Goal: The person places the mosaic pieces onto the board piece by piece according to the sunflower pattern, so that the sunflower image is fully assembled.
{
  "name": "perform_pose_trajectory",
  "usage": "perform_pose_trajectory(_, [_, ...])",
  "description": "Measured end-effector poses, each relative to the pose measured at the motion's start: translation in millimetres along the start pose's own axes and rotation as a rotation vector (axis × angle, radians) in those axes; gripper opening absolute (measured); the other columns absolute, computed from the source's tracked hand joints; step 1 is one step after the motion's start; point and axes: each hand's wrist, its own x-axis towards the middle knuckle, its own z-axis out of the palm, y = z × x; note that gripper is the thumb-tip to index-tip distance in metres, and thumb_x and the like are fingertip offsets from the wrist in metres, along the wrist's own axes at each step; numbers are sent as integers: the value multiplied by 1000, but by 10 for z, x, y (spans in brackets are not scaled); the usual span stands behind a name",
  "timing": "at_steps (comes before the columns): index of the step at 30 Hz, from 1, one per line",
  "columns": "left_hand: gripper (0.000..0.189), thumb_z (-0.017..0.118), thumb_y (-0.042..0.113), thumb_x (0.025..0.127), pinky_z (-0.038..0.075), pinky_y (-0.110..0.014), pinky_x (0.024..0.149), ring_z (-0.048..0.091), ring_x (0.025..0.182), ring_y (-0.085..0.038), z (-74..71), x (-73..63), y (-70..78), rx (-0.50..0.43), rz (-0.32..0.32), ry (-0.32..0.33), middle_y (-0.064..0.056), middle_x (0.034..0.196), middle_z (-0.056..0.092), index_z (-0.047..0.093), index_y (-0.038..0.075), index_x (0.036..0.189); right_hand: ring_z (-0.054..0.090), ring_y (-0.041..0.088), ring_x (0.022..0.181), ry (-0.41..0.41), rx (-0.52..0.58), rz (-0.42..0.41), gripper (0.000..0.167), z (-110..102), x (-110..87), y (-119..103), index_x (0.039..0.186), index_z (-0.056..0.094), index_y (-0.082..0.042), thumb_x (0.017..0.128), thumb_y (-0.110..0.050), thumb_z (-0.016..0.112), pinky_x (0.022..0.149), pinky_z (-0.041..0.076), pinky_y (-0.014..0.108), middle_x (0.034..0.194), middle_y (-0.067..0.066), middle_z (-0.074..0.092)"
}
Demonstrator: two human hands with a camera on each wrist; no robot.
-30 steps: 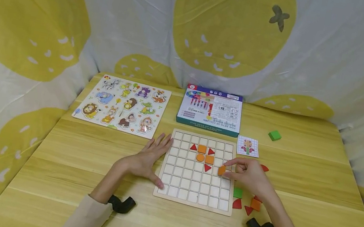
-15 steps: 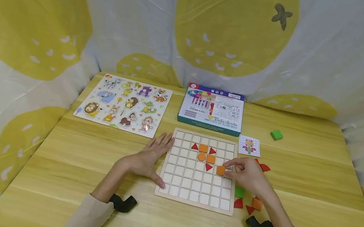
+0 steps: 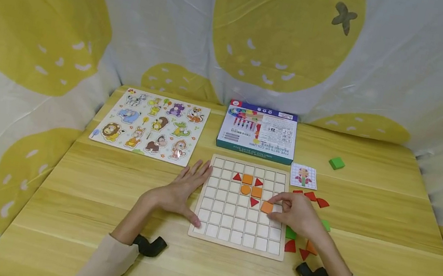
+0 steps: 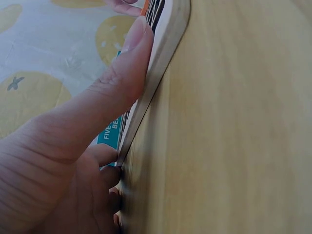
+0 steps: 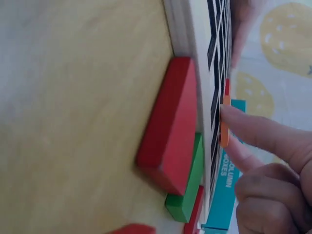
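A wooden grid board (image 3: 234,248) lies on the table between the two hands. My right hand (image 3: 295,215) pinches an orange square block (image 3: 266,207) between thumb and index finger, low over the board's right side; the right wrist view shows this block (image 5: 224,127) edge-on. Spread along the board's left edge, my left hand (image 3: 177,194) rests with its thumb (image 4: 134,53) on the near corner. On the grid sit orange squares (image 3: 256,191), an orange disc (image 3: 245,189) and red triangles (image 3: 237,177).
Red and green blocks (image 3: 290,246) lie right of the board, partly under the right forearm. A pattern card (image 3: 303,176) and a green block (image 3: 336,163) lie farther back. Behind the board are a flat box (image 3: 257,134) and an animal puzzle (image 3: 148,126).
My right hand has shifted slightly left with the orange square block, which has turned from tilted to nearly flat over the grid. The left hand stays where it was.
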Motion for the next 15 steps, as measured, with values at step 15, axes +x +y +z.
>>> perform_pose_trajectory(15, [148,95,52,65,-9,-59,131,-18,161,-36,-11,-7,1,6,-3,-5,-13,174,-15,-3,5,166,26,14,55,-28,31,-54,27,227,208,-331,111,81,-11,84,-15,86,54,18,24,58,-4,27])
